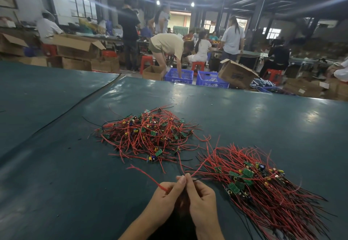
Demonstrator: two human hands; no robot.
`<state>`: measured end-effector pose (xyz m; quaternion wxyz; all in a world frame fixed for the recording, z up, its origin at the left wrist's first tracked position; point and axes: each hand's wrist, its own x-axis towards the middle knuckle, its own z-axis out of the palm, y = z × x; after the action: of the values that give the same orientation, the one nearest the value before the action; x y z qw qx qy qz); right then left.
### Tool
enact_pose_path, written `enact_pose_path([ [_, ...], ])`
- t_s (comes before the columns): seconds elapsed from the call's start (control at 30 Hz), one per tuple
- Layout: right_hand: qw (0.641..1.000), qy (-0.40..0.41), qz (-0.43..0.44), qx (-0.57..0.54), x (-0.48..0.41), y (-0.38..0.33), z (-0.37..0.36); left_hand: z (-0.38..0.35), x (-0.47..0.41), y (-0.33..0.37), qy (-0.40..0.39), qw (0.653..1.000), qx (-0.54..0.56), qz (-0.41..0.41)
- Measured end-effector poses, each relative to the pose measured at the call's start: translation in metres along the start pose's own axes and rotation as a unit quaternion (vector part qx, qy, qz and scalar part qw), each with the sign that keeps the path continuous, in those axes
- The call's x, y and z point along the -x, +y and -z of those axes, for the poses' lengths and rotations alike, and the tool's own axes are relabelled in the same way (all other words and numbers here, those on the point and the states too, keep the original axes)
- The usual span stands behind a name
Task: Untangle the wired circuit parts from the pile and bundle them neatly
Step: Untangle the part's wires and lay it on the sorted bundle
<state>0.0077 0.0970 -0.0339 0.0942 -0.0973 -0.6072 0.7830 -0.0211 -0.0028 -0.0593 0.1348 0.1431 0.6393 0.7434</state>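
A: What's nearest the lens?

B: At bottom centre I see both hands pressed together. The left hand (167, 194) curls round a red wire (145, 174) that trails off up-left. The right hand (202, 198) pinches more wire at its fingertips, which touch the left's.

A: And the parts?

B: The combed bundle (259, 187) lies lower right, just beside the right hand — boards mid-heap, wires fanned. The tangled pile (146, 134) sits mid-frame on the green table (56, 174). Past its far edge — blue crates (178, 77), cardboard boxes (79, 46), people (167, 47).
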Motion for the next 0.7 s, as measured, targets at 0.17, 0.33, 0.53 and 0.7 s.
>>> enact_pose_path([
  [0.17,0.998,0.018,-0.027,0.045,-0.004,0.006,0.004,0.0,-0.001,-0.003,0.01,0.996,-0.066,-0.053],
  [0.33,0.996,0.008,-0.006,0.085,-0.005,0.009,0.006,0.002,0.0,-0.006,0.038,0.986,-0.133,-0.091],
  [0.53,0.995,0.059,-0.084,-0.009,-0.012,0.009,0.008,-0.001,0.0,-0.003,0.045,0.978,-0.164,-0.117],
  [0.7,0.978,0.174,-0.088,-0.079,-0.025,-0.002,0.039,-0.001,0.002,-0.001,-0.002,0.972,-0.216,-0.089],
])
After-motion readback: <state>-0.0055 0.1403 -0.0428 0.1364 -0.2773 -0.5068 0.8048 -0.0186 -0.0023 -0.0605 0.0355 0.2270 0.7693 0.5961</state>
